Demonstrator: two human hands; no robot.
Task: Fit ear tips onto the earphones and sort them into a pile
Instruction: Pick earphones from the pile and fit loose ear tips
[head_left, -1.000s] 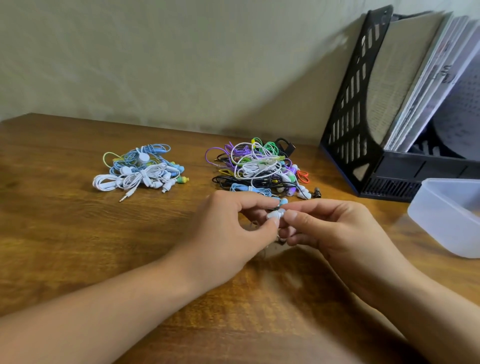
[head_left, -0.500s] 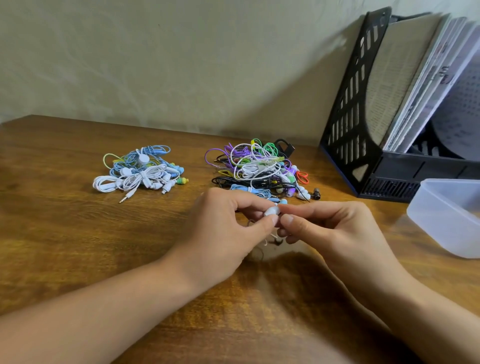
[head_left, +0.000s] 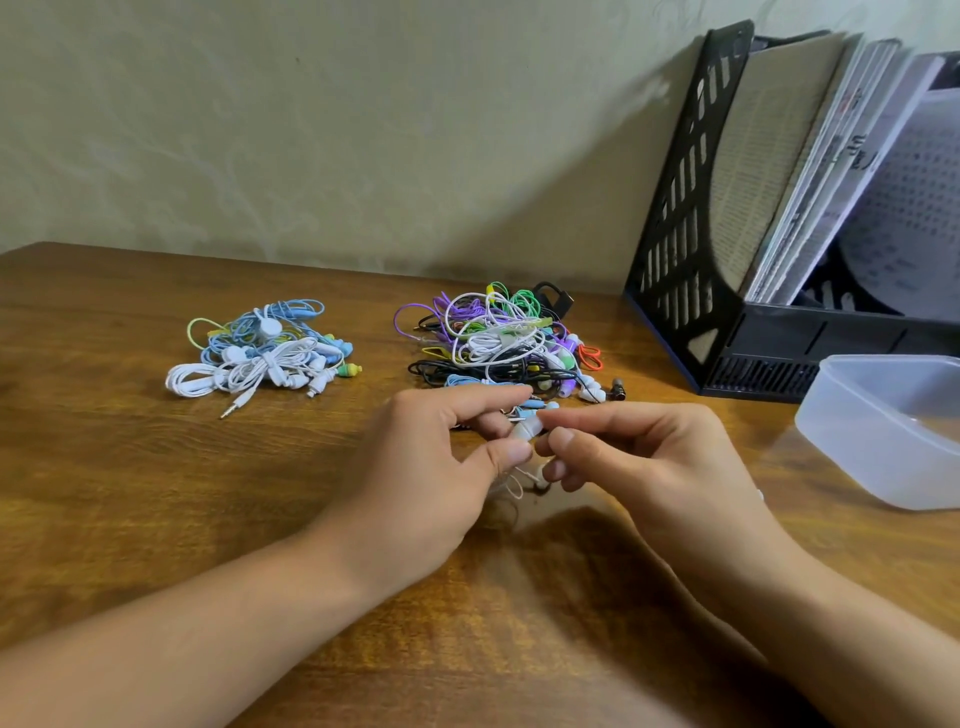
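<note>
My left hand (head_left: 431, 462) and my right hand (head_left: 644, 462) meet at the middle of the wooden desk (head_left: 130, 493). Between their fingertips sits a small white earbud (head_left: 525, 430); my left thumb and forefinger pinch it, and my right thumb and forefinger pinch its other end. Its thin white cable (head_left: 519, 480) hangs below the fingers. Whether an ear tip is on it I cannot tell. Behind the hands lies a tangled pile of mixed-colour earphones (head_left: 504, 343). Further left lies a smaller pile of white and blue earphones (head_left: 260, 353).
A black file rack (head_left: 691, 218) full of papers stands against the wall at the back right. A translucent plastic box (head_left: 883, 426) sits on the desk just right of my right hand. Loose earbuds (head_left: 592, 389) lie at the mixed pile's near edge.
Both hands stay together on the white earbud; the fingertips have shifted slightly upward and the earbud has turned a little between them. The piles have not moved.
</note>
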